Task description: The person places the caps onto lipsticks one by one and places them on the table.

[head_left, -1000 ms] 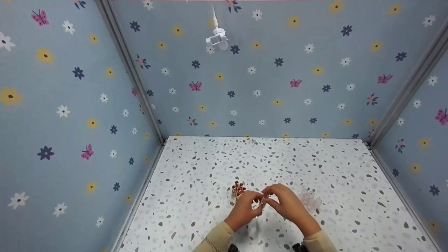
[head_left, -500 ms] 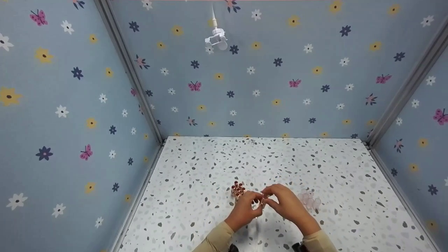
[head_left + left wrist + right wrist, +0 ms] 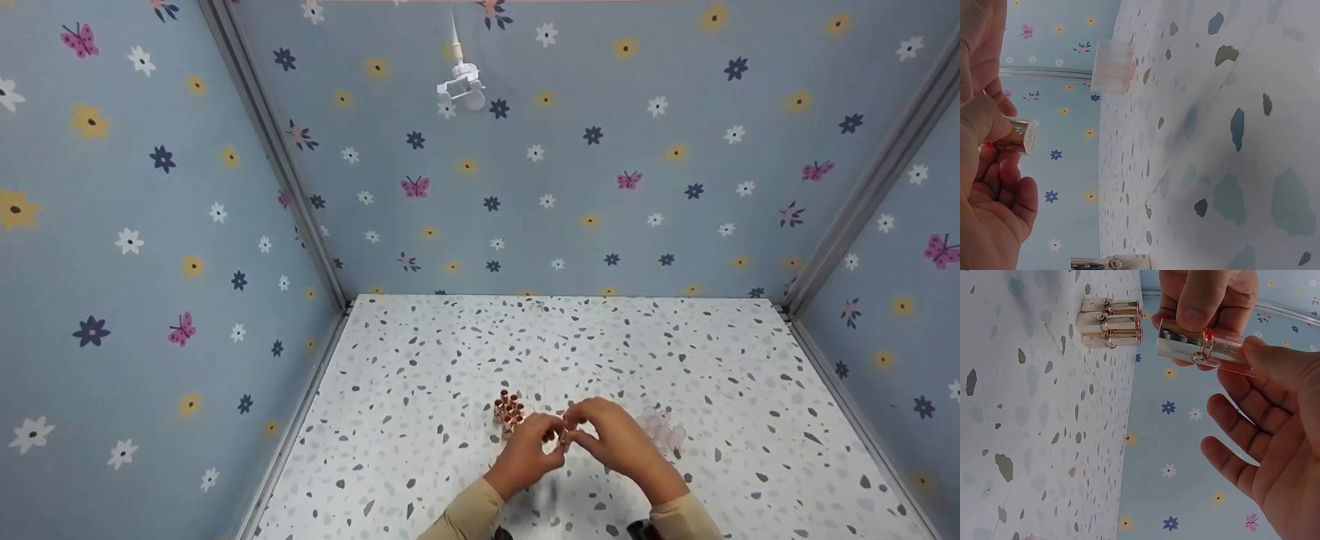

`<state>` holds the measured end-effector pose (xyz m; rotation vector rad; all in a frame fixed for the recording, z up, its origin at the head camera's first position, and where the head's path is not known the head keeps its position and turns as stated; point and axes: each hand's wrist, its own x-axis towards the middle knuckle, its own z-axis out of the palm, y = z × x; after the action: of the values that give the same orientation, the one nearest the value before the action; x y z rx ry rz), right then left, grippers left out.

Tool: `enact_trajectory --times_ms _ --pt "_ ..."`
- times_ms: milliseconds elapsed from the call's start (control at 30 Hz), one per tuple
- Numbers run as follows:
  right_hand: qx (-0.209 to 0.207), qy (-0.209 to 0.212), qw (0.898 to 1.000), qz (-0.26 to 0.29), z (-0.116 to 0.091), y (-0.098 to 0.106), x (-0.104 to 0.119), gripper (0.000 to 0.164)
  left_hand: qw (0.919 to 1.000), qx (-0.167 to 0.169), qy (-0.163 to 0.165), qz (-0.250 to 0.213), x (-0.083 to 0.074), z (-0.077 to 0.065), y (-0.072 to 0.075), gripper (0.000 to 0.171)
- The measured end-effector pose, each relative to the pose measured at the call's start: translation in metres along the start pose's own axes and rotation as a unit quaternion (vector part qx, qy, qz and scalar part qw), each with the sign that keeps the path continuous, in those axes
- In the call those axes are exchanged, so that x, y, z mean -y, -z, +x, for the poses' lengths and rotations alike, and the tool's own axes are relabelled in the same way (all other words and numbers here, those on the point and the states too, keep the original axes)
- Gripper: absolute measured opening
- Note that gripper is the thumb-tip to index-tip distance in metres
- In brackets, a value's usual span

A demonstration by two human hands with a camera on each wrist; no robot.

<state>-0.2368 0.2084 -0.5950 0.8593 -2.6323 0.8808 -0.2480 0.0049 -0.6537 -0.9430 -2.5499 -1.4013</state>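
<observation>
Between both hands is a lipstick tube (image 3: 1185, 346) with a shiny gold base, a small ring at its middle and a clear pinkish cap end. My left hand (image 3: 525, 454) grips the gold base, its thumb on the metal. My right hand (image 3: 619, 442) pinches the clear end between thumb and fingers, the other fingers spread loosely. The tube is raised off the table, lying sideways in the right wrist view. Left of my left hand stands a cluster of several upright lipstick tubes (image 3: 508, 409). Several translucent pink caps (image 3: 664, 433) stand right of my right hand.
A white speckled table (image 3: 420, 352) lies beneath, walled by blue flower-patterned panels (image 3: 570, 172) with grey metal rails (image 3: 277, 150) at the corners. A white bracket (image 3: 462, 86) hangs on the back wall.
Both hands keep hold of the lipstick tube at nearly the same spot. The left hand has shifted very slightly; the head view has tilted a little.
</observation>
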Motion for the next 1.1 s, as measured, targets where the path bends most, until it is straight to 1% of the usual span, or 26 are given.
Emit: enact_trajectory --times_ms 100,200,300,400,467,533,600,767,833,967,1100 --pt "-0.004 -0.005 1.0 -0.001 0.0 0.001 -0.001 0.018 1.0 -0.003 -0.006 -0.004 0.001 0.002 -0.001 0.026" --pt "-0.018 -0.025 1.0 -0.003 -0.002 0.002 -0.002 0.025 1.0 0.0 -0.003 0.003 0.002 0.006 -0.001 0.026" --pt "-0.028 -0.064 0.997 -0.015 -0.007 0.006 -0.005 0.036 0.9999 0.007 0.001 0.015 0.001 0.013 -0.001 0.025" --pt "-0.038 -0.109 0.993 -0.026 -0.014 0.013 -0.008 0.047 0.9996 0.015 -0.003 0.024 0.001 0.022 -0.003 0.023" --pt "-0.047 -0.132 0.99 -0.032 -0.019 0.018 -0.012 0.049 0.9995 0.019 -0.007 0.024 0.0 0.029 -0.006 0.022" --pt "-0.06 -0.147 0.987 -0.032 -0.026 0.023 -0.015 0.048 0.9994 0.021 -0.006 0.026 0.002 0.038 -0.01 0.019" --pt "-0.07 -0.156 0.985 -0.034 -0.032 0.026 -0.019 0.047 0.9996 0.019 0.006 0.022 0.005 0.047 -0.013 0.018" --pt "-0.082 -0.171 0.981 -0.036 -0.049 0.032 -0.028 0.04 0.9985 0.016 0.051 0.009 0.013 0.07 -0.026 0.016" --pt "-0.088 -0.179 0.979 -0.036 -0.054 0.033 -0.031 0.036 0.9975 0.022 0.065 0.019 0.017 0.078 -0.031 0.016" --pt "-0.1 -0.192 0.976 -0.03 -0.061 0.036 -0.035 0.031 0.9947 0.034 0.082 0.051 0.029 0.092 -0.043 0.016" --pt "-0.101 -0.206 0.973 -0.032 -0.066 0.037 -0.037 0.029 0.9921 0.042 0.105 0.054 0.04 0.105 -0.05 0.017"
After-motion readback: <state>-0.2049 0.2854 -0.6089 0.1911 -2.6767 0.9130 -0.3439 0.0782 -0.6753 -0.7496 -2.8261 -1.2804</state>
